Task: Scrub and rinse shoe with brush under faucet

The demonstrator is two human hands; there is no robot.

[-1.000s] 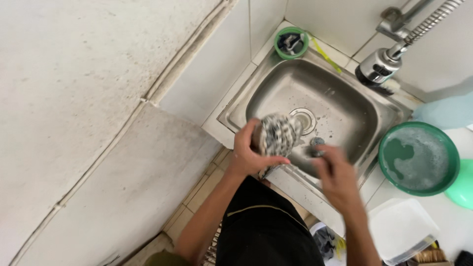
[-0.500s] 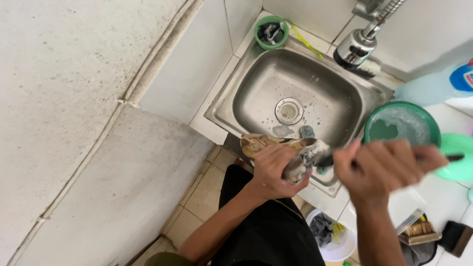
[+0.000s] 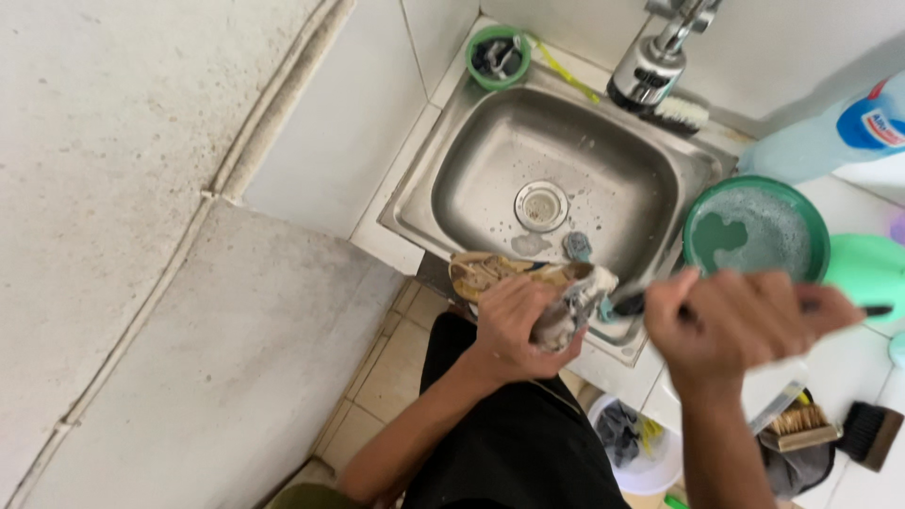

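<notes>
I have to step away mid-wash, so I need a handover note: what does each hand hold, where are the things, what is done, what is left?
Left hand: grips a worn shoe, sole up, at the front edge of the steel sink.
Right hand: closed on a dark-handled brush, its head at the shoe's end.
Nearby: green basin of soapy water to the right of the sink, small blue-grey scrub pad in the sink.
Done: shoe looks wet.
Left: it looks dirty; scrubbing and rinsing probably remain.

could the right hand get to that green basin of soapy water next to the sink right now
Probably yes. The right hand is just in front of the green basin, with nothing between them, but it is gripping a thin brush handle, so it could only dip the brush.
</notes>
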